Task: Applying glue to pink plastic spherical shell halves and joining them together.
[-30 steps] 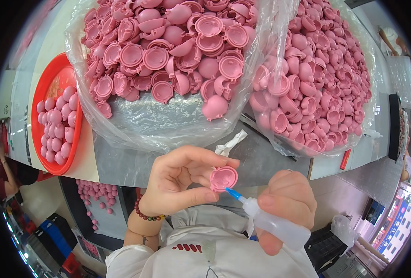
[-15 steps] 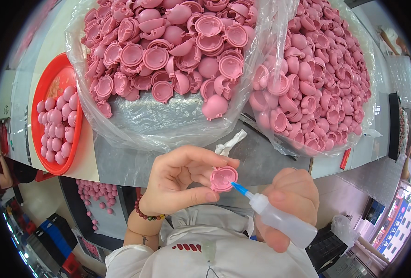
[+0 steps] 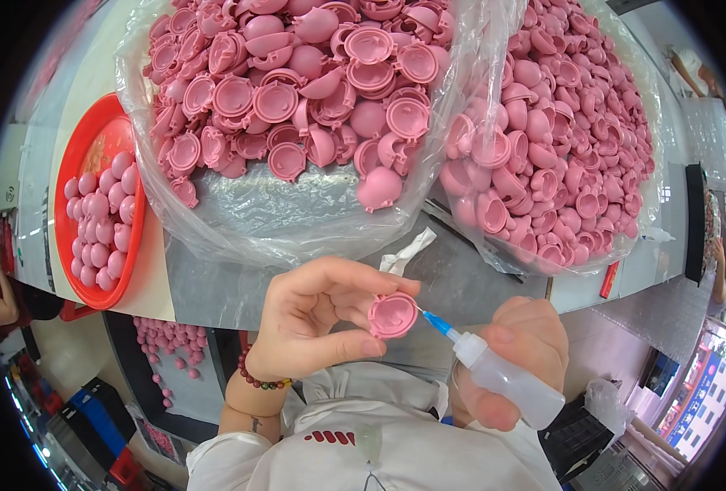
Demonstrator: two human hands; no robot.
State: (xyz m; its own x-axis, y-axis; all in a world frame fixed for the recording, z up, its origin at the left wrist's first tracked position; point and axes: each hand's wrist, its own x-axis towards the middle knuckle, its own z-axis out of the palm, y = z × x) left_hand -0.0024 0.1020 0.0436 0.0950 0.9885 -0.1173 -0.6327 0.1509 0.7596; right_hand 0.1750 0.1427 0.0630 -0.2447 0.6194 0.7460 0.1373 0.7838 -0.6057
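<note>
Between thumb and fingers, my left hand (image 3: pixel 318 315) pinches a pink plastic half shell (image 3: pixel 393 315), its hollow side facing me and its rim lugs showing. My right hand (image 3: pixel 524 348) is wrapped round a translucent white squeeze bottle (image 3: pixel 506 380) with a blue needle tip (image 3: pixel 437 322). The thin needle points at the right rim of the shell; whether it touches cannot be made out. Beyond my hands lies a clear plastic bag (image 3: pixel 257 200) of loose pink half shells (image 3: pixel 275 101).
A second bag of smaller-looking pink half shells (image 3: pixel 588 204) stands at the right. At the left, a red basin (image 3: pixel 62 237) holds closed pink balls (image 3: pixel 97 229). Crumpled white tissue (image 3: pixel 408 252) lies just past my left hand. More pink balls (image 3: pixel 171 337) sit below the table edge.
My right hand and the bottle have drawn slightly to the right, taking the needle from inside the shell to its rim. The left hand has barely shifted.
</note>
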